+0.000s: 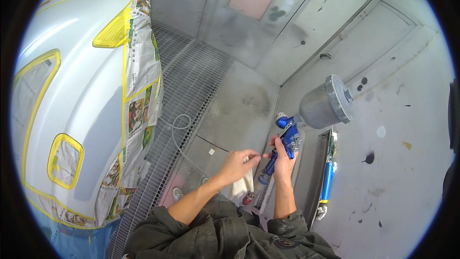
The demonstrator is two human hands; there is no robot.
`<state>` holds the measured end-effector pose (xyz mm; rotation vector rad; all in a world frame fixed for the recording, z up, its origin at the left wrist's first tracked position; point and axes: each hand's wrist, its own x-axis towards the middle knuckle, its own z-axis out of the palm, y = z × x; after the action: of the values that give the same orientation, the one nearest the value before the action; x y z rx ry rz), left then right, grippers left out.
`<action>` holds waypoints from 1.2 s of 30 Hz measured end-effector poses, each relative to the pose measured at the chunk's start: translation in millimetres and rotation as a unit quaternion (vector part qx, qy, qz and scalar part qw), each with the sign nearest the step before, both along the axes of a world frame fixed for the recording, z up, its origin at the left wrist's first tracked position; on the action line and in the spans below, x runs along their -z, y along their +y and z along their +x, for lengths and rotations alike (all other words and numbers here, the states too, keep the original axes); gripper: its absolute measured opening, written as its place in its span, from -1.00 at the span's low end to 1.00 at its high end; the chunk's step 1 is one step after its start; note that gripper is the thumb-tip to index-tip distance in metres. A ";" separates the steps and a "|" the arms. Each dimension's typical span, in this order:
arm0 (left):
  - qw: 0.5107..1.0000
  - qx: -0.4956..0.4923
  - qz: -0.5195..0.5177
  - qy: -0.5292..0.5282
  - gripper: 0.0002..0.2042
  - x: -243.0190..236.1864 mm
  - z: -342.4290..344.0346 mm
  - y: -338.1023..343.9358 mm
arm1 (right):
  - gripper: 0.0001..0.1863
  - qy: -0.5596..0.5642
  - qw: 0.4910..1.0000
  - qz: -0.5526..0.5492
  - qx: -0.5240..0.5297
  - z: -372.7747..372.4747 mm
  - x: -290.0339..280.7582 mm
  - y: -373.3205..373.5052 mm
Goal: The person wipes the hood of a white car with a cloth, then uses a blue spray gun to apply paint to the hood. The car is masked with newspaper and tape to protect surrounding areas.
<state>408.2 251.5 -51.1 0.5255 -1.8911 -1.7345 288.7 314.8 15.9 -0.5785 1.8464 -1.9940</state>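
My right hand (283, 160) grips a blue spray gun (289, 139) in front of me. A large grey metal paint cup (318, 104) sits tilted on the gun, with its lid toward the right wall. Close by on the left, my left hand (238, 167) is closed, its fingertips near the gun's handle. A whitish cloth (243, 185) hangs down from the left hand's fingers. The exact hold on the cloth is partly hidden by the hand.
A pale car body panel (96, 86) stands at left, edged with yellow tape and newspaper (136, 115). Metal floor grating (184, 81) runs beside it, crossed by a thin hose (181, 151). A wall recess at right holds a blue cylinder (327, 181). Paint-spotted walls (378, 129) close in behind.
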 end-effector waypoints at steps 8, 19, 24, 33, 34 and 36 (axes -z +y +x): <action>0.895 -0.010 -0.431 0.118 -0.66 -105.2 -30.6 -37.6 | -0.64 0.072 0.994 0.005 -0.081 -17.9 37.2 15.1; 0.921 -0.004 -0.358 0.152 -0.76 -88.9 -51.3 -51.1 | -0.72 0.114 0.990 0.001 -0.086 -15.4 20.9 2.4; 0.945 -0.125 -0.300 0.043 -0.69 -88.8 -38.1 -20.3 | -0.72 0.157 0.976 0.071 -0.130 -53.2 43.1 4.8; 0.797 -0.261 -0.517 -0.172 -0.78 -48.5 -44.4 -20.4 | -0.74 0.310 0.938 0.073 -0.137 -17.0 73.4 -44.4; 0.786 -0.263 -0.534 -0.169 -0.71 -42.6 -45.4 -23.5 | -0.59 0.335 0.926 0.091 -0.149 -20.4 78.7 -45.8; 0.794 -0.262 -0.520 -0.178 -0.78 -33.0 -49.3 -29.7 | -0.26 0.386 0.898 0.120 -0.175 -27.3 90.7 -51.5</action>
<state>358.9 221.8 -18.1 0.8181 -2.2838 -0.1115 261.4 263.3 -74.8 -1.6652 2.1368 -1.3478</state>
